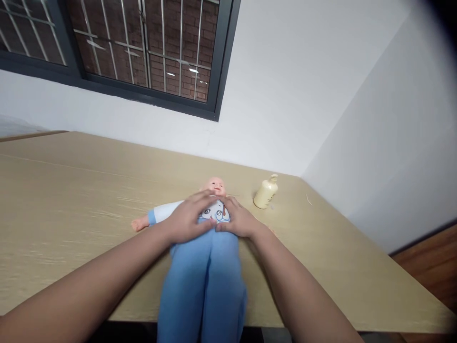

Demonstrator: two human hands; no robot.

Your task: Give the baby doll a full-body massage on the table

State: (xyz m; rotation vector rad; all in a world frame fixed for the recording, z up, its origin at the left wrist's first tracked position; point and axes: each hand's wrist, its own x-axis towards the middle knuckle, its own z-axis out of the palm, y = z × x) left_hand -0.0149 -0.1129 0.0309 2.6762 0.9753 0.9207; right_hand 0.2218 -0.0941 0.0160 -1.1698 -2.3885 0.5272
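A baby doll (216, 185) lies on its back on the wooden table, head toward the wall. It wears a white top (214, 212) with a printed cartoon face and blue trousers (203, 271), whose legs hang past the table's near edge. My left hand (191, 214) rests on the left side of the doll's chest, fingers stretched out. On the other side of the chest lies my right hand (239, 216), its fingers also extended. Both thumbs point inward, close together at the waist. One doll arm sticks out to the left; the other is mostly hidden by my right arm.
A cream pump bottle (266, 193) stands on the table (89, 190) to the right of the doll. Farther right lies a thin pale string (309, 199). White walls border the table at the back and right, with a barred window (143, 47) above.
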